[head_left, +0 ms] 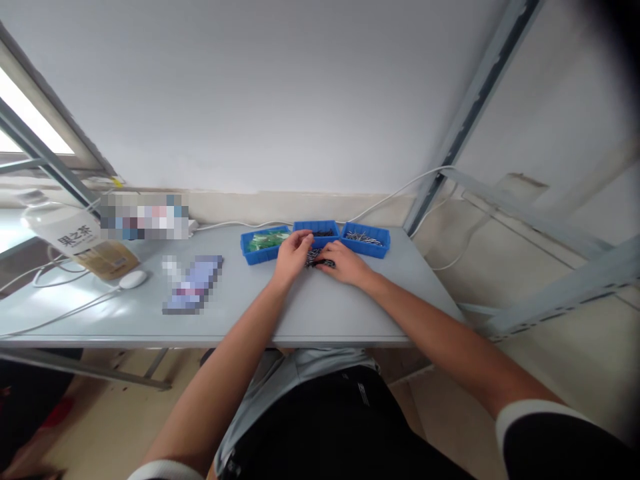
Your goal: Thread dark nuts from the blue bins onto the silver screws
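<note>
Between my hands lies a small pile of dark and silver screw-like pieces [314,256] on the table. My left hand [293,256] is at the pile's left side, in front of the middle blue bin, its fingers curled toward the thumb; anything held there is too small to make out. My right hand [346,263] rests low at the pile's right side, fingers bent into the pieces; what they grip is hidden. Behind stand a middle blue bin [314,225] with dark pieces, a left blue bin [265,254] with green packets, and a right blue bin [367,249] with silver pieces.
On the grey table [345,313], a pixelated purplish item [195,283] lies left of my hands. Farther left are a large tea bottle [75,233], a white mouse-like object [133,280] and white cables. A metal frame post [465,120] rises at the right.
</note>
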Demonstrator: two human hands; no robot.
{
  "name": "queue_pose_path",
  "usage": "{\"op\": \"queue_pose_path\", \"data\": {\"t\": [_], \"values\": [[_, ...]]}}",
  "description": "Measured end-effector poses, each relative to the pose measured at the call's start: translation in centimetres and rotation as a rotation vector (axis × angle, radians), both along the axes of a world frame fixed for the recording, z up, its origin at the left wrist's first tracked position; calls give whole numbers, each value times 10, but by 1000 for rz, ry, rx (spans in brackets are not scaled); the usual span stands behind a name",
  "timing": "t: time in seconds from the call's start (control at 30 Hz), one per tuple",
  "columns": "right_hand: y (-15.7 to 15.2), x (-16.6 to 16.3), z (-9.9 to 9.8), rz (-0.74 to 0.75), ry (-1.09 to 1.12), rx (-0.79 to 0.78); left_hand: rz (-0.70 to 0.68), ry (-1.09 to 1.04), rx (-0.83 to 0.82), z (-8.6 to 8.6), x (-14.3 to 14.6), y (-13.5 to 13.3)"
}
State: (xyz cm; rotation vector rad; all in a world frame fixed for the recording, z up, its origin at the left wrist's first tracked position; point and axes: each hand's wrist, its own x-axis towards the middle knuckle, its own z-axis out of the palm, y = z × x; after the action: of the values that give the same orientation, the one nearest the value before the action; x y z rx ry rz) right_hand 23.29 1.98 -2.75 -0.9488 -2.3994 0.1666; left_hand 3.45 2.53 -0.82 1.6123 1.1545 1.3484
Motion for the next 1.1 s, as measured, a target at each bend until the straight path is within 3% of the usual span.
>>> {"op": "queue_pose_path", "data": {"t": [0.63,0.93,1.1], "values": [[3,10,7,-195,325,-52,-20,165,76,-6,0,-1],[-7,1,11,-240,648,-299,-84,252,68,-1,0,-7],[-9,1,14,-253,619,-253,-150,264,39,-1,-1,-6]]}}
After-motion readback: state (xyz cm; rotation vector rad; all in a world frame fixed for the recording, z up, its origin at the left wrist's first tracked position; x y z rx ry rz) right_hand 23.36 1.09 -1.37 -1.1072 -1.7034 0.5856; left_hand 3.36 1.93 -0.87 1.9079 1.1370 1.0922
